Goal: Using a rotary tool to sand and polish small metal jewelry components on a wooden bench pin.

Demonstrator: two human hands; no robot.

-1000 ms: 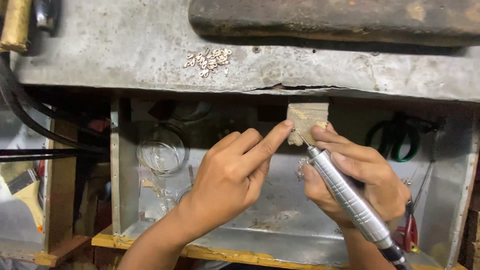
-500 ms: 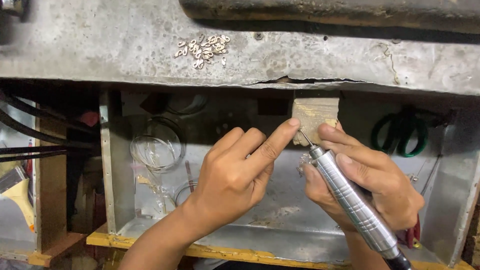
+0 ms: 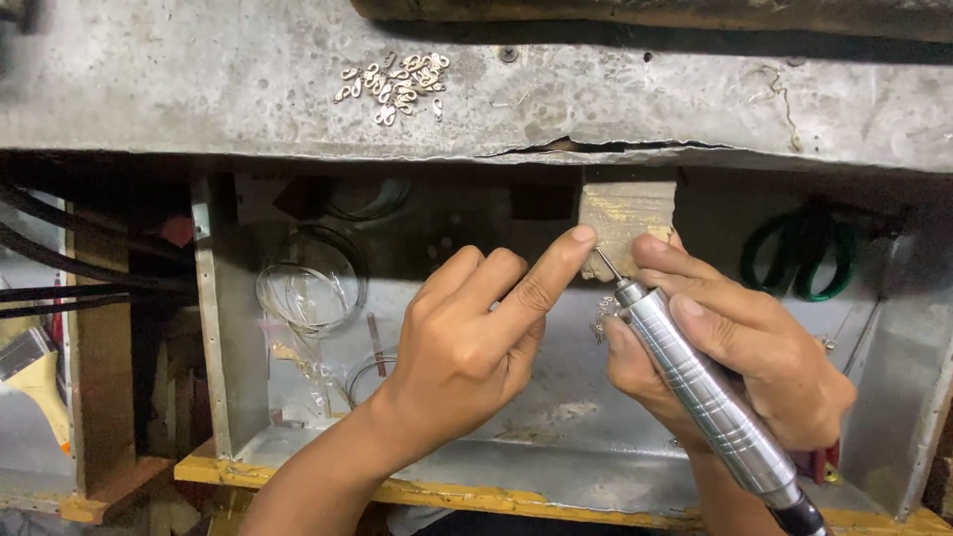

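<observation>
Since the bit is so thin, the thing to get right here is bracing: the right hand (image 3: 740,362) is wrapped around one ribbed silver rotary handpiece (image 3: 700,392), held like a pen with its tip aimed toward 11 o'clock, right at the small wooden bench peg (image 3: 623,213) that sticks out from under the table (image 3: 199,99) edge. The left hand (image 3: 476,337) is half curled with its index finger stretched to 1 o'clock, fingertip touching the peg just beside the bit; whatever tiny piece it's pinning there, I can't make out. I'd say keep that finger pressed firm, rest both wrists, and let the bit touch lightly instead of pushing. A short bit of silver chain (image 3: 602,316) dangles between the two hands. Counts: one handpiece, one peg, one cluster of little silver links (image 3: 395,81) up on the table at 11 o'clock (roughly twenty, too small to count exactly), one green-handled pair of scissors (image 3: 799,260) at 3 o'clock, one paintbrush (image 3: 35,372) at 9 o'clock, and a few wire coils (image 3: 310,283) in the tray.
</observation>
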